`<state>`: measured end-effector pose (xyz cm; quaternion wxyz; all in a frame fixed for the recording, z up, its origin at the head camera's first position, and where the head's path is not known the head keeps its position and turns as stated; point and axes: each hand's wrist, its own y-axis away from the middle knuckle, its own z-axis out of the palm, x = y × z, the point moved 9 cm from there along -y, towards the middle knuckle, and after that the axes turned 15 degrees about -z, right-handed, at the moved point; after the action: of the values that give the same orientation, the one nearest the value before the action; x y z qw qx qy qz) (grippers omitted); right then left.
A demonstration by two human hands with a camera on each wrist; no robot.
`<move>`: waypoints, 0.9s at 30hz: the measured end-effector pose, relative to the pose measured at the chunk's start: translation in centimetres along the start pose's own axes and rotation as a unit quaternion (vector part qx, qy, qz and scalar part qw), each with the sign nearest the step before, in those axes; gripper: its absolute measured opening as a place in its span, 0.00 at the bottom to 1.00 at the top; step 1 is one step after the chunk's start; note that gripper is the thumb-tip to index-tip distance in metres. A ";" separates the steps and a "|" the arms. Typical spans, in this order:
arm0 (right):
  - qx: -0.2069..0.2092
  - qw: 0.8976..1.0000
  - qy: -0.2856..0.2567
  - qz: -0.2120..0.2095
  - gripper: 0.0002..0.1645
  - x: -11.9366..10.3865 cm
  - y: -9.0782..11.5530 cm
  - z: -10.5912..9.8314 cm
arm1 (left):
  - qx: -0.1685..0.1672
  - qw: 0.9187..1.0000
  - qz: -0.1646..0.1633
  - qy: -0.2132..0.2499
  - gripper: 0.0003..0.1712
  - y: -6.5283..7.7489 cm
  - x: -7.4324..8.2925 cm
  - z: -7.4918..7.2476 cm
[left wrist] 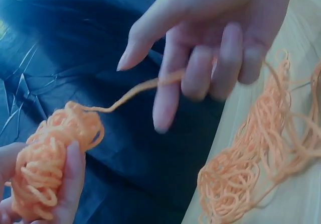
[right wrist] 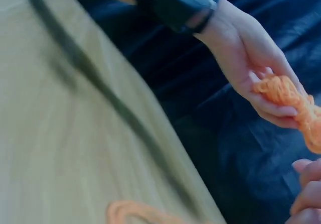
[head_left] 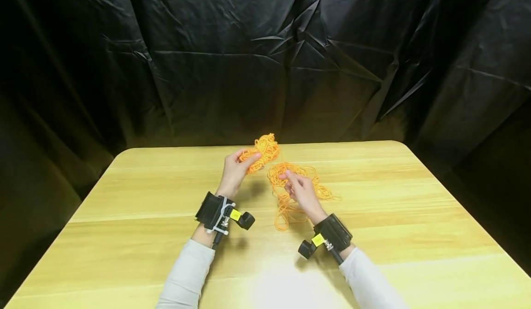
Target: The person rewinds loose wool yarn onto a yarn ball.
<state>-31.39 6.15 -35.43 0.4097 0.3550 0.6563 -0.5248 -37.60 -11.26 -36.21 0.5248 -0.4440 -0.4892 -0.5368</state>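
My left hand (head_left: 233, 174) holds a wound bundle of orange cord (head_left: 267, 148) above the far part of the table, thumb on the near side. From the bundle (left wrist: 42, 166) a single strand (left wrist: 136, 89) crosses to my right hand (left wrist: 215, 28). There the strand passes under the curled middle, ring and little fingers, while thumb and index finger stick out apart. Below my right hand a loose tangle of the same cord (head_left: 286, 210) lies on the table. The right wrist view catches only the fingertips (right wrist: 311, 196) of my right hand, below the bundle (right wrist: 281, 91).
The wooden table (head_left: 124, 235) has rounded far corners. Behind it hangs a creased black sheet (head_left: 215, 78). Each wrist wears a black strap with a small camera (head_left: 245, 220).
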 end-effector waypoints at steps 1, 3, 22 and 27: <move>-0.008 1.000 0.018 -0.024 0.23 -1.0 0.2 0.1 | -0.011 1.000 0.008 0.025 0.17 -1.2 -1.1 -0.4; -0.040 0.995 0.060 -0.065 0.18 -2.9 0.8 0.8 | -0.037 0.997 0.014 0.072 0.18 -2.8 -2.5 -0.8; -0.269 0.962 0.007 0.051 0.15 1.2 -3.4 0.7 | -0.301 0.930 -0.153 -0.145 0.15 5.9 0.0 5.8; -0.261 0.942 0.201 -0.063 0.17 -2.7 -4.6 1.4 | -0.253 0.936 -0.153 -0.191 0.14 5.6 -0.6 5.4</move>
<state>-34.20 3.81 -31.24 0.3140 0.2921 0.8596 -0.2778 -32.14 -5.71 -35.78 0.2036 -0.5762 -0.4904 -0.6213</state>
